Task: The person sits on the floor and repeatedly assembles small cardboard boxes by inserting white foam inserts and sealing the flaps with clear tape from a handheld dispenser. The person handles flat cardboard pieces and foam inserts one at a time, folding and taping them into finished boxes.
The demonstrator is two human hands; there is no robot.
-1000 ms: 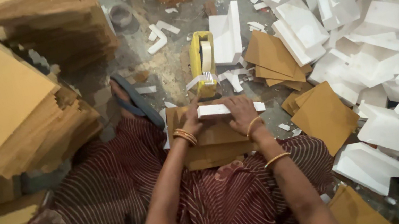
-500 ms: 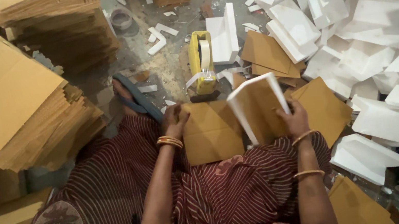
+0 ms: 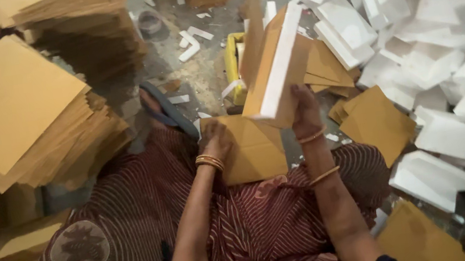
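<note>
Fingers of the right hand point(image 3: 305, 109) are gripping a brown-cardboard-and-white-foam panel point(image 3: 273, 64), raising it above the lap, while the left hand point(image 3: 216, 140) is pressing flat on a brown cardboard sheet point(image 3: 253, 149) below, white foam blocks point(image 3: 413, 32) lying unused rightward.

A grey concrete floor point(image 3: 201, 83) lies dimly lit, crowded by cardboard stacks point(image 3: 18, 112) and white foam pieces point(image 3: 442, 28).

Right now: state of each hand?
Left hand: resting on the cardboard sheet in the lap; grip cannot be told.
Right hand: closed on the raised foam-and-cardboard piece.
</note>
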